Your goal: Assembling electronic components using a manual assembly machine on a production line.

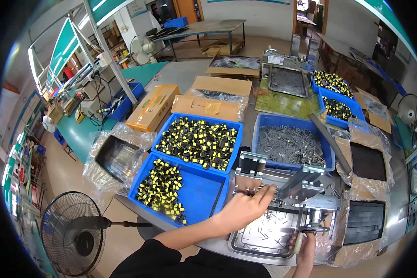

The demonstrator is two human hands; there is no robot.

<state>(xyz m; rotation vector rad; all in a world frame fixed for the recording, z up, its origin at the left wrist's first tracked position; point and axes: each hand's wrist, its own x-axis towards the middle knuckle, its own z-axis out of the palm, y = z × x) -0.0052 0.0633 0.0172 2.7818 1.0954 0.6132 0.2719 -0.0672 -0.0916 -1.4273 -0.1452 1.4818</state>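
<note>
In front of me is a small metal bench machine (306, 200) with upright clamped blocks, a slanted dark bar and a handwheel (312, 229) at its near right side. My left hand (250, 207) reaches over the machine's left part, fingers stretched out and tips touching its middle; whether a small part lies under them is hidden. Lower right, my right hand (306, 248) is wrapped round the pale handle (298, 243) of the handwheel. Below the machine, a shiny metal tray (245, 250) holds scattered small thin pieces.
Left of the machine, two blue bins (200, 200) hold black-and-yellow parts. Behind it stands a blue bin (289, 119) of loose grey pieces. Plastic-lined cartons (367, 192) line the right edge. A black floor fan (74, 231) stands lower left; more blue bins (354, 107) sit back right.
</note>
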